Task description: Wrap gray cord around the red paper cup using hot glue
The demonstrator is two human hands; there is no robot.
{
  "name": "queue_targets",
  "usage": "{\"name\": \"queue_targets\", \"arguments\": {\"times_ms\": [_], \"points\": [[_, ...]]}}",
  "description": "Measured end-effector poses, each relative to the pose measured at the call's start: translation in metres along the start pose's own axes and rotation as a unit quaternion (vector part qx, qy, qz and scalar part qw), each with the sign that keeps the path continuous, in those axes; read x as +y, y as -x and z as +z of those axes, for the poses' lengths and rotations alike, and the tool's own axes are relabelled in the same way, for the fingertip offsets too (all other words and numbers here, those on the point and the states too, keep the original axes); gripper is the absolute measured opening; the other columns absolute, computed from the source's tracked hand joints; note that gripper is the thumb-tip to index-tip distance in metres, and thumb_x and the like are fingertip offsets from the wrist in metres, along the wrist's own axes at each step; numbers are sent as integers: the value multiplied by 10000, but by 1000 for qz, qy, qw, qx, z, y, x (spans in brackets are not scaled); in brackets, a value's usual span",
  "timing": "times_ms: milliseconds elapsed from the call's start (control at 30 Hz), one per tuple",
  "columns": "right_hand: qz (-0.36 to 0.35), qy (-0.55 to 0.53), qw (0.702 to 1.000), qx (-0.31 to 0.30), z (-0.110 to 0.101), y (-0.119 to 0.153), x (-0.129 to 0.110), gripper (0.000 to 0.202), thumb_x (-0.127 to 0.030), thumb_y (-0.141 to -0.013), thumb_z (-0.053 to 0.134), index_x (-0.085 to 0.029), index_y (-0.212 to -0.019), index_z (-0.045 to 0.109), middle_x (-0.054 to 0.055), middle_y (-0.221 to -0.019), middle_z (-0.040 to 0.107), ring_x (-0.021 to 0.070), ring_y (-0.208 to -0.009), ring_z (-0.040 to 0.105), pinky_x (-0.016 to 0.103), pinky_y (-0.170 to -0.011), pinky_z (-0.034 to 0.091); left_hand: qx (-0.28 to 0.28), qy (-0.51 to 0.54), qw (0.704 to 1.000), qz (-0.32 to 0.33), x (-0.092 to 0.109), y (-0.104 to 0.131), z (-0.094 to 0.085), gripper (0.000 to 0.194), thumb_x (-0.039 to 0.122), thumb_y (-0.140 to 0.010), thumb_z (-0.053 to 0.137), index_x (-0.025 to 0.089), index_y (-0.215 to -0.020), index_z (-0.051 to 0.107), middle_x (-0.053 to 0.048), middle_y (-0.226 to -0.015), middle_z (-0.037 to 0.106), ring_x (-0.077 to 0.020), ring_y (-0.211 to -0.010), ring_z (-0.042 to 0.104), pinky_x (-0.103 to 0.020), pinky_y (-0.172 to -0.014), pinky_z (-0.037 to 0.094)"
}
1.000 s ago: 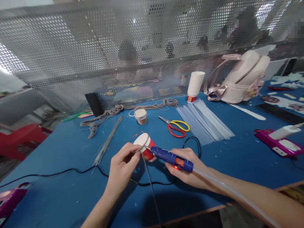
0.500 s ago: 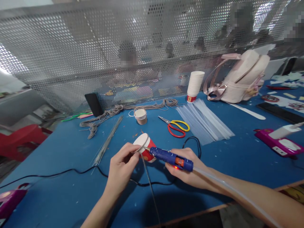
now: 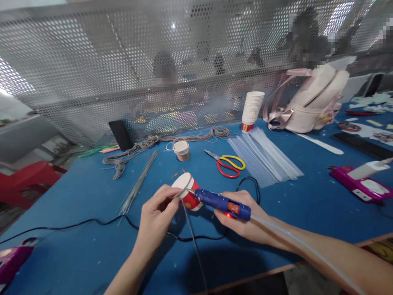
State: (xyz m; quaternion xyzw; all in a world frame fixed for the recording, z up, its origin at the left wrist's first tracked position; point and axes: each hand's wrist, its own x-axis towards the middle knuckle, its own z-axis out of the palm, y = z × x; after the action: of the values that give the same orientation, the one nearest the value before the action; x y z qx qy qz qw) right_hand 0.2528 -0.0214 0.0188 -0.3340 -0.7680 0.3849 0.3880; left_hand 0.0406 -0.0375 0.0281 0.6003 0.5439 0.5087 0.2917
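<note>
My left hand pinches a grey cord against the base of a tilted red and white paper cup, holding both. Part of the cord lies along the cup's edge; its loose length hangs down toward the table's front. Wrapped round a blue hot glue gun, my right hand keeps its nozzle at the cord and cup edge. A red light glows on the gun, and a long clear glue stick trails from its back over my right forearm.
Scissors, a small cord-wrapped cup and clear glue sticks lie beyond my hands. Grey cord bundles, stacked cups, a phone and a backpack line the perforated screen. A black cable crosses the table.
The glue gun has shifted very slightly to the right. Both hands keep their grips, and the cup and cord stay almost where they were.
</note>
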Motion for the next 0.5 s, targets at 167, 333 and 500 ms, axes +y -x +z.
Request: {"name": "queue_targets", "arguments": {"times_ms": [167,333,500], "points": [[-7,-2,1000,4,1,1,1,216,-167,-760,543,-199,-601,401,-69,-530,382,68,-458,333,213,-466,307,1,-1,1000,5,-1,0,0,126,219,-745,610,192,-759,732,-10,-660,566,-118,-569,480,-228,-483,354],[-2,8,1000,-5,2,1,2,213,-177,-761,550,-200,-599,413,-72,-530,380,69,-457,336,215,-470,319,5,0,1000,8,1,-1,1,124,213,-732,615,190,-753,735,-15,-660,581,-119,-568,490,-227,-477,361],[-13,7,1000,11,0,0,2,215,-170,-766,539,-198,-599,409,-70,-533,385,69,-462,335,211,-471,315,2,-1,1000,10,2,-1,1,129,213,-739,608,192,-745,735,-9,-648,569,-115,-557,483,-225,-474,358]]}}
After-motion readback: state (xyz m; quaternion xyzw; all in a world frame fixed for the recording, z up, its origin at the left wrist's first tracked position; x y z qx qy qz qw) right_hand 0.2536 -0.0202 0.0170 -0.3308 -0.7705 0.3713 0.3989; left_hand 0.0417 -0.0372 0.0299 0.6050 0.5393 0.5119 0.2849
